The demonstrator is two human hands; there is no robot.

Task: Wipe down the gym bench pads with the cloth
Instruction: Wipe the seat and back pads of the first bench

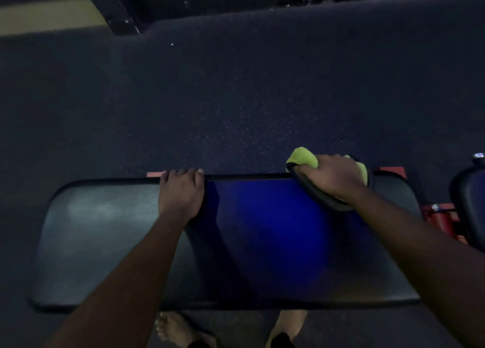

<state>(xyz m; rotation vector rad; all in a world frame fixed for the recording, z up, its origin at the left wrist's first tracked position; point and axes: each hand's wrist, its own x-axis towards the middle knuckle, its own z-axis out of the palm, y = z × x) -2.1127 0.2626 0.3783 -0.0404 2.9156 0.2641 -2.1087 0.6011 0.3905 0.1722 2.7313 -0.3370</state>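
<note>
Head view: the bench pad runs across the lower half of the frame, black at both ends and blue in the middle. The left hand rests on it at centre. Its fingers lie close together with the tips at the pad's far rim, and they look laid flat to steady the pad rather than hooked over it.

The right hand, centre right, grips the yellow-green cloth with its fingers curled round the bunched fabric. It presses the cloth onto the far edge of the pad. A dark curved band lies under this hand, and I cannot make out what it is.

The wiping looks to be under way, with the cloth working the far rim. Nothing shows which parts are already done. A pale sheen on the black left section could be dampness or only light. A second pad at the right edge of the frame, beyond a red frame part, probably still needs wiping.

No brand, label or writing can be read; the picture is dim.
</note>
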